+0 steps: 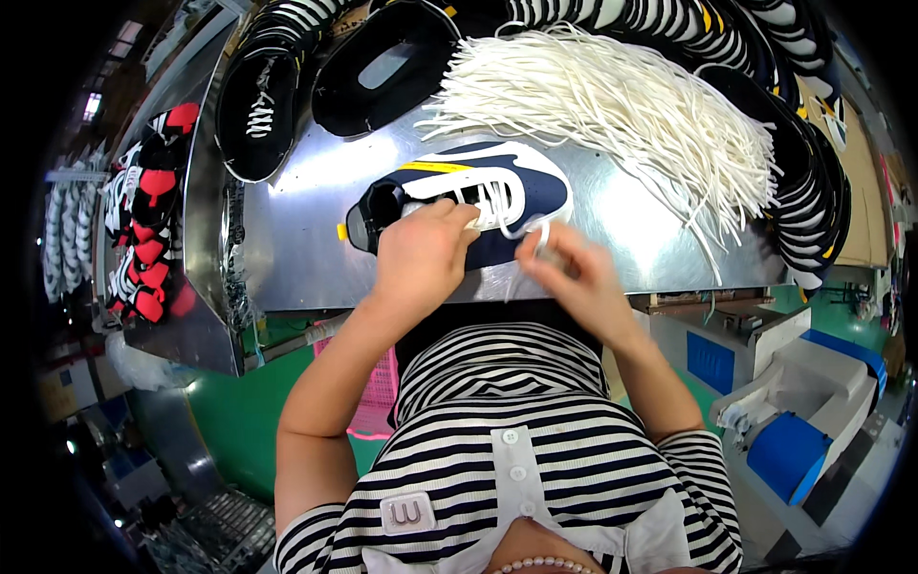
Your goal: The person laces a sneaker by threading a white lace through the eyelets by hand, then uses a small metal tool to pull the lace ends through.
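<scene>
A navy, white and yellow shoe upper [547,188] lies on its side on the metal table, its dark opening toward the left. White lace runs through some of its eyelets. My left hand [424,251] is closed on the upper beside the lacing, fingertips at the eyelet edge; exactly what they pinch is partly hidden. Just to the right, my right hand [574,273] pinches a white shoelace [544,235] that leads from the eyelets, and its fingers are slightly blurred.
A big heap of white laces [602,115] covers the table's back right. Stacked uppers [808,206] curve around the far and right edges. One laced black upper [256,115] lies at the left. Red-and-black pieces [153,215] hang beyond; a pink basket [375,397] stands below.
</scene>
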Available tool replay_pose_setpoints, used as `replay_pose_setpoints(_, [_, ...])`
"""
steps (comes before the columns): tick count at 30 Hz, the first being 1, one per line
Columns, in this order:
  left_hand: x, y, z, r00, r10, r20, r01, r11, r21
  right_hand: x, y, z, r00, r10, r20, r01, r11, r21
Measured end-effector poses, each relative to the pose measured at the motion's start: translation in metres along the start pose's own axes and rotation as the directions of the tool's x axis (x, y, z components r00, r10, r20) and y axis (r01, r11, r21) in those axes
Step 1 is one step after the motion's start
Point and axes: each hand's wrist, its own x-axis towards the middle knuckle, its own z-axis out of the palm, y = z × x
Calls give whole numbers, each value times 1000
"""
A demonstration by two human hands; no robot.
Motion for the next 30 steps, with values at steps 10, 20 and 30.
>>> replay_pose_setpoints(10, [10,-13,-3,985,-87,150,144,893,-426,57,7,11,939,-278,-201,197,917,-347])
replay_pose_setpoints(20, [15,-2,5,993,-113,26,116,967,-227,50,17,13,960,-42,-275,2,990,-143])
replay_pose_setpoints(30, [16,-4,10,994,-110,-22,103,973,-208,6,4,13,971,232,-66,-237,968,-85])
